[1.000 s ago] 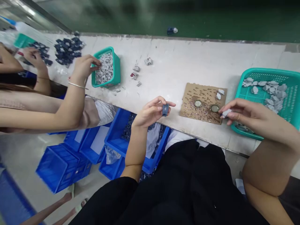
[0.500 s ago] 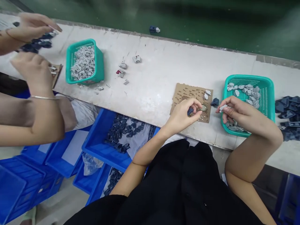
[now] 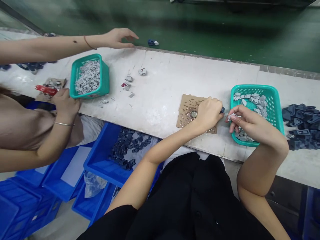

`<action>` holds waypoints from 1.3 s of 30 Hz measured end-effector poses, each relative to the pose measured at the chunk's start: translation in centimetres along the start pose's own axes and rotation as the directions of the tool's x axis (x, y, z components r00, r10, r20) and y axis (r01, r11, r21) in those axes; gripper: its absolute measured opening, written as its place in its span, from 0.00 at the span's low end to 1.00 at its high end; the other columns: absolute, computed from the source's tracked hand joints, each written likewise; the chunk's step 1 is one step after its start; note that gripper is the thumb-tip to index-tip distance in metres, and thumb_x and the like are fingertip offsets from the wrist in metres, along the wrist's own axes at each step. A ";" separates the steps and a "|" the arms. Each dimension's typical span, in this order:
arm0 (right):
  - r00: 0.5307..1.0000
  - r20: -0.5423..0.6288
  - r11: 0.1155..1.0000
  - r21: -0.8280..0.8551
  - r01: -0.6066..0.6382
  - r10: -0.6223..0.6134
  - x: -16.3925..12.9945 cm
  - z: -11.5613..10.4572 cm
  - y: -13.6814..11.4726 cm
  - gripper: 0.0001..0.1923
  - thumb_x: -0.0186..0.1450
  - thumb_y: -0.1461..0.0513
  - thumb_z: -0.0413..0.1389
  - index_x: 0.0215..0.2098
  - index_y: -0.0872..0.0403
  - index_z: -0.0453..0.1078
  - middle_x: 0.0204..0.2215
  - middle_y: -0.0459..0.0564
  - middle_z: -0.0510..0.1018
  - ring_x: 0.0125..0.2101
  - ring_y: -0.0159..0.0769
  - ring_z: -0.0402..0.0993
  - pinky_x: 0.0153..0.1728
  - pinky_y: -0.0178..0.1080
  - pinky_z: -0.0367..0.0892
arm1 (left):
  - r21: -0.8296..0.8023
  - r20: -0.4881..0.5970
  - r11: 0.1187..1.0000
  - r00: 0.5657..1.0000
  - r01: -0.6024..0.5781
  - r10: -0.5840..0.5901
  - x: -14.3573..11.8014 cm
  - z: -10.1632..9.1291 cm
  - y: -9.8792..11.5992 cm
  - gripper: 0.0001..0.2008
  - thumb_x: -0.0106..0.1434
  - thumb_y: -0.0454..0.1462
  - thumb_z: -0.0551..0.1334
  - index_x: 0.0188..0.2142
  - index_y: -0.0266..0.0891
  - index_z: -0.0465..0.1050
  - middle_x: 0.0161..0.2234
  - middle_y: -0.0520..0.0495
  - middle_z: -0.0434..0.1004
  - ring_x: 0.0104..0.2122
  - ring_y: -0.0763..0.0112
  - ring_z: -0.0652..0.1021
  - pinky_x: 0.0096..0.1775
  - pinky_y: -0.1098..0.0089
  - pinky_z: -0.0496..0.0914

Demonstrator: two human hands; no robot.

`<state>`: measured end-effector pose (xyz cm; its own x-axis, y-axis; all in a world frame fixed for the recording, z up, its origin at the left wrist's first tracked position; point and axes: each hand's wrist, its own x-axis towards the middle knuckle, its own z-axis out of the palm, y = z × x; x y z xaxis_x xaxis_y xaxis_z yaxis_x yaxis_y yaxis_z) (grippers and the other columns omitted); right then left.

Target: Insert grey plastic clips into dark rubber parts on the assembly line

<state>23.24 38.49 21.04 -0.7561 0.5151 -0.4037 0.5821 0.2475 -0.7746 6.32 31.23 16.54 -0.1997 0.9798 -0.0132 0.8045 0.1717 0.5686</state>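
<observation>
1. The left hand [image 3: 208, 112] rests on the cardboard pad [image 3: 186, 107], its grip closed on a small dark blue part [image 3: 222, 109], I think; the fingers hide most of it.
2. Just right of the pad, the right hand [image 3: 246, 123] pinches a grey clip [image 3: 232, 116] over the teal basket [image 3: 276, 106].
3. The clip could slip from such a fingertip pinch and drop off the surface [image 3: 162, 96] edge.

A long white worktable [image 3: 162, 86], its surface scuffed and marked, runs across the view, and beyond its far edge lies a dark green floor [image 3: 200, 30] with soft glare from overhead light. Below the table's near edge, to the left, stand stacked blue plastic crates [image 3: 45, 180] on what appears to be a pale concrete floor [image 3: 62, 226].
</observation>
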 end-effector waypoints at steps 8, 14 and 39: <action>1.000 -0.017 1.000 0.011 -0.006 0.006 0.2 0.2 0.3 0.21 0.70 0.41 0.54 0.43 0.48 0.67 0.24 0.48 0.79 0.25 0.40 0.73 0.27 0.41 0.69 | -0.601 -0.175 0.774 0.912 0.200 -0.371 -4.5 -5.0 -4.6 0.12 0.61 0.41 0.73 0.44 0.41 0.86 0.24 0.55 0.70 0.27 0.75 0.69 0.35 0.68 0.66; 0.997 -0.077 1.000 -0.003 -0.001 0.000 0.7 0.7 -0.2 0.20 0.69 0.42 0.53 0.42 0.48 0.67 0.21 0.49 0.78 0.22 0.41 0.71 0.23 0.42 0.68 | -0.457 -0.378 0.787 0.710 0.415 -0.594 -10.0 -5.5 -11.7 0.10 0.59 0.37 0.74 0.42 0.42 0.86 0.23 0.57 0.68 0.28 0.74 0.71 0.40 0.66 0.66; 0.843 -0.493 0.976 -0.065 0.208 -0.213 1.9 3.1 -1.3 0.12 0.59 0.49 0.63 0.36 0.46 0.78 0.30 0.48 0.83 0.31 0.43 0.81 0.34 0.45 0.78 | -0.926 0.278 -0.256 0.960 0.278 0.038 -3.5 -8.5 -7.4 0.17 0.71 0.27 0.55 0.54 0.35 0.78 0.42 0.48 0.80 0.40 0.82 0.80 0.49 0.81 0.76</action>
<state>20.12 36.62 19.81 -0.6141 0.7866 0.0646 0.4302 0.4022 -0.8082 -3.65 25.62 19.34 -0.0057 0.9755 -0.2198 -0.7792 0.1334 0.6124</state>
